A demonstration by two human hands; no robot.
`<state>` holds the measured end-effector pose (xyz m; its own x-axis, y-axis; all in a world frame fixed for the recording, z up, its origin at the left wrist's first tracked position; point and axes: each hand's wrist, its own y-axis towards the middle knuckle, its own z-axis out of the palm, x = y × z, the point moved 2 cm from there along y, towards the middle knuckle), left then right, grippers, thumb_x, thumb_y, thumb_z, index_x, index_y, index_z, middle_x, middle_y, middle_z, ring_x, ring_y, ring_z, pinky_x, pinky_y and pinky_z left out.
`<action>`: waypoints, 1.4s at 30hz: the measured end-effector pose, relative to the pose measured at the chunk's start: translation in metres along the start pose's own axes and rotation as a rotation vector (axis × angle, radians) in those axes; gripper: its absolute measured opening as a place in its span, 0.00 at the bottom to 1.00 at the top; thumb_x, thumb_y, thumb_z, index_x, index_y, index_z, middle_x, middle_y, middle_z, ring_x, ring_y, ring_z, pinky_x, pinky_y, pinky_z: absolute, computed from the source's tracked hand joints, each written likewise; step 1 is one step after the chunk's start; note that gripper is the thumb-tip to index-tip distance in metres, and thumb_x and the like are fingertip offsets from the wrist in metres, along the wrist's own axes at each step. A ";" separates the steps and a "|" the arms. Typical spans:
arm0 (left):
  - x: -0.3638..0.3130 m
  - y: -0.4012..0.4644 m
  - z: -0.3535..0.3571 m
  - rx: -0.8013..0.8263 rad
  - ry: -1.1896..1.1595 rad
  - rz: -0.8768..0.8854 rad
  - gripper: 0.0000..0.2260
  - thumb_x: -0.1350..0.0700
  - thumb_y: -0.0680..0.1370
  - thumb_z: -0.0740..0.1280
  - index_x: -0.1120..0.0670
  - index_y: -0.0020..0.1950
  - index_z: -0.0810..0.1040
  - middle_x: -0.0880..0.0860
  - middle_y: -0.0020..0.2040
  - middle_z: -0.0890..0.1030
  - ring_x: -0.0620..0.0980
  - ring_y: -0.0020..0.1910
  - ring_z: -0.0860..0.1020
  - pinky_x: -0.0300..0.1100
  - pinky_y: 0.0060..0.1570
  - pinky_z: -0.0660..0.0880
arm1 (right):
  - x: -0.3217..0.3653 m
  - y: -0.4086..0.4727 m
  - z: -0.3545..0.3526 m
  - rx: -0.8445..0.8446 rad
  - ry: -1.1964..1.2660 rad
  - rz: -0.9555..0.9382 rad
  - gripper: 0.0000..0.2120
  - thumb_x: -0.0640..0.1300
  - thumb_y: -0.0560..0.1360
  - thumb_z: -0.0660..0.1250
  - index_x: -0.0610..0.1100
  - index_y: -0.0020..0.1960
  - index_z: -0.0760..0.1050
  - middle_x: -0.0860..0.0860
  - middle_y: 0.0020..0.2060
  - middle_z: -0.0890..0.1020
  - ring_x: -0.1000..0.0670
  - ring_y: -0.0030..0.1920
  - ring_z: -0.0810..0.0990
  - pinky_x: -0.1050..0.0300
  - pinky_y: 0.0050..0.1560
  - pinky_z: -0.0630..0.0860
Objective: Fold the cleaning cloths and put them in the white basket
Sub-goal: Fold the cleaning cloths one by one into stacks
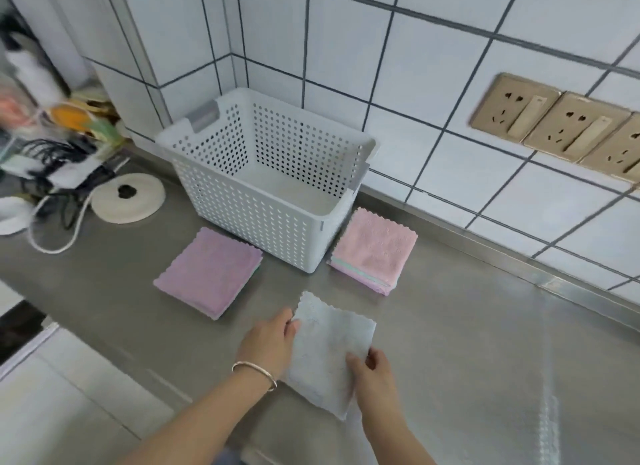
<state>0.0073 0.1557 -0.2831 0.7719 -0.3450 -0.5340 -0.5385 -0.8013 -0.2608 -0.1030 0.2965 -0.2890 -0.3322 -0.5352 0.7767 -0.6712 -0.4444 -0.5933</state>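
Because the pale blue scalloped-edge cleaning cloth [329, 352] lies flat on the steel counter [467, 326], the left hand [268, 340] pins its edge while the right hand [372, 369] pinches the opposite one, probably to fold it. Purple [207, 270] and pink [375, 250] stacks of cloths flank the empty white perforated plastic basket [249, 208], within easy reach for loading.

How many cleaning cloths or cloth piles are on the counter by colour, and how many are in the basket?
Purple pile left of the basket: 1
Pink pile right of the basket: 1
Light blue cloth, held by the left hand and right hand: 1
In the white basket: 0
Total: 3
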 end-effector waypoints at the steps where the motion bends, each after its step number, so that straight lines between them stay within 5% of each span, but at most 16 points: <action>1: 0.009 0.003 -0.015 -0.051 -0.032 0.015 0.14 0.51 0.80 0.55 0.50 0.35 0.59 0.54 0.31 0.72 0.59 0.37 0.70 0.47 0.35 0.64 | 0.010 -0.002 0.015 0.027 0.021 -0.034 0.07 0.39 0.74 0.63 0.45 0.52 0.72 0.50 0.44 0.78 0.52 0.42 0.77 0.59 0.40 0.73; 8: 0.094 0.043 -0.124 -0.248 -0.142 0.050 0.17 0.51 0.80 0.57 0.48 0.32 0.57 0.49 0.24 0.64 0.57 0.30 0.68 0.46 0.32 0.63 | 0.061 -0.001 0.151 0.070 0.128 -0.125 0.07 0.37 0.75 0.64 0.44 0.52 0.73 0.50 0.41 0.79 0.51 0.42 0.78 0.59 0.40 0.73; 15: 0.161 0.111 -0.159 -0.220 -0.174 0.039 0.15 0.49 0.79 0.58 0.47 0.33 0.59 0.62 0.32 0.76 0.64 0.37 0.76 0.52 0.37 0.72 | 0.089 0.023 0.240 -0.099 0.083 -0.096 0.13 0.41 0.74 0.65 0.44 0.57 0.72 0.50 0.44 0.79 0.49 0.46 0.79 0.50 0.50 0.76; 21: 0.183 0.143 -0.139 -0.097 -0.127 -0.047 0.10 0.48 0.78 0.59 0.52 0.41 0.66 0.57 0.39 0.79 0.61 0.43 0.78 0.46 0.37 0.68 | 0.089 0.039 0.259 -0.241 0.032 -0.040 0.16 0.44 0.74 0.65 0.46 0.61 0.69 0.55 0.44 0.77 0.50 0.46 0.78 0.53 0.48 0.76; 28: 0.186 0.146 -0.140 -0.031 -0.136 0.023 0.07 0.50 0.78 0.59 0.51 0.44 0.64 0.51 0.36 0.74 0.60 0.40 0.74 0.45 0.36 0.65 | 0.084 0.034 0.264 -0.328 -0.066 -0.114 0.14 0.40 0.77 0.61 0.46 0.62 0.66 0.56 0.41 0.74 0.57 0.40 0.75 0.59 0.37 0.69; 32: 0.189 0.143 -0.143 0.030 -0.141 0.039 0.06 0.52 0.77 0.60 0.50 0.46 0.63 0.49 0.41 0.75 0.59 0.42 0.75 0.44 0.39 0.66 | 0.082 0.031 0.269 -0.353 -0.120 -0.142 0.18 0.38 0.76 0.59 0.45 0.66 0.64 0.51 0.49 0.74 0.48 0.48 0.75 0.56 0.47 0.70; 35: 0.190 0.144 -0.146 0.002 -0.111 0.066 0.08 0.54 0.75 0.64 0.51 0.51 0.68 0.49 0.47 0.74 0.57 0.47 0.78 0.44 0.42 0.72 | 0.081 0.031 0.276 -0.365 -0.345 -0.196 0.22 0.35 0.76 0.58 0.44 0.69 0.61 0.45 0.60 0.69 0.48 0.51 0.71 0.55 0.49 0.69; 39: 0.188 0.145 -0.143 -0.152 0.200 0.442 0.18 0.52 0.68 0.63 0.48 0.58 0.73 0.50 0.57 0.78 0.53 0.51 0.80 0.45 0.42 0.78 | 0.084 0.031 0.278 -0.489 -0.833 -0.530 0.30 0.35 0.64 0.62 0.44 0.67 0.68 0.44 0.62 0.71 0.44 0.55 0.72 0.50 0.50 0.76; 42: 0.190 0.148 -0.130 -0.057 0.440 0.536 0.23 0.43 0.70 0.57 0.49 0.62 0.74 0.48 0.66 0.75 0.49 0.65 0.71 0.55 0.60 0.70 | 0.082 0.038 0.280 -0.298 -1.103 -0.627 0.25 0.45 0.69 0.55 0.46 0.65 0.74 0.50 0.68 0.69 0.47 0.71 0.61 0.52 0.67 0.57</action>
<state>0.1183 -0.0921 -0.3192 0.4757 -0.8569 -0.1986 -0.8746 -0.4848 -0.0032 0.0305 0.0347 -0.3073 0.7099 -0.6635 0.2361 -0.6800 -0.7330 -0.0154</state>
